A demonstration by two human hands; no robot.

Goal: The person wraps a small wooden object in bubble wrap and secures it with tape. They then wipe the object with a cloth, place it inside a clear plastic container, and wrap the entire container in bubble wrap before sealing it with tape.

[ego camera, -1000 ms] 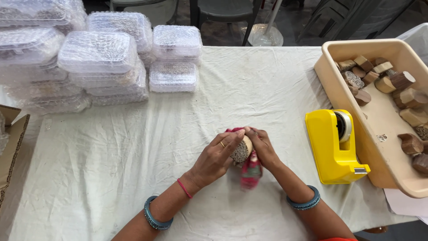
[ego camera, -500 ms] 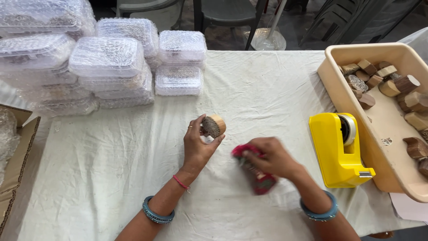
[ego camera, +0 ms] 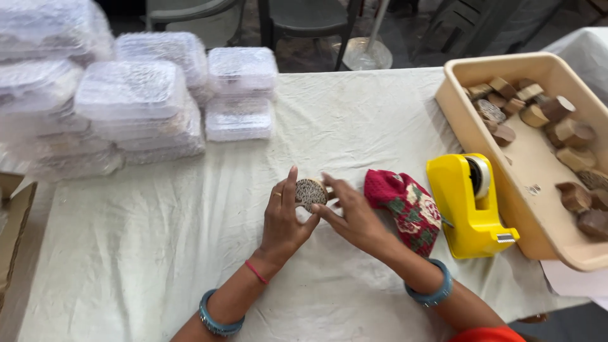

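Note:
My left hand (ego camera: 283, 220) holds a small round wooden block (ego camera: 310, 192) with a dark patterned face, just above the white cloth-covered table (ego camera: 145, 253). My right hand (ego camera: 350, 212) touches the same block from the right with its fingertips. A red floral cloth pouch (ego camera: 406, 206) lies on the table just right of my right hand, free of both hands. Blue bangles sit on both wrists.
A yellow tape dispenser (ego camera: 472, 204) stands right of the pouch. A beige tray (ego camera: 536, 168) with several wooden blocks lies at the right edge. Stacks of clear plastic boxes (ego camera: 136, 104) fill the far left. A cardboard box (ego camera: 14, 209) sits at the left edge.
My right hand has let go of the red pouch, which now lies on the table, and has come back to the block. The block came down and right.

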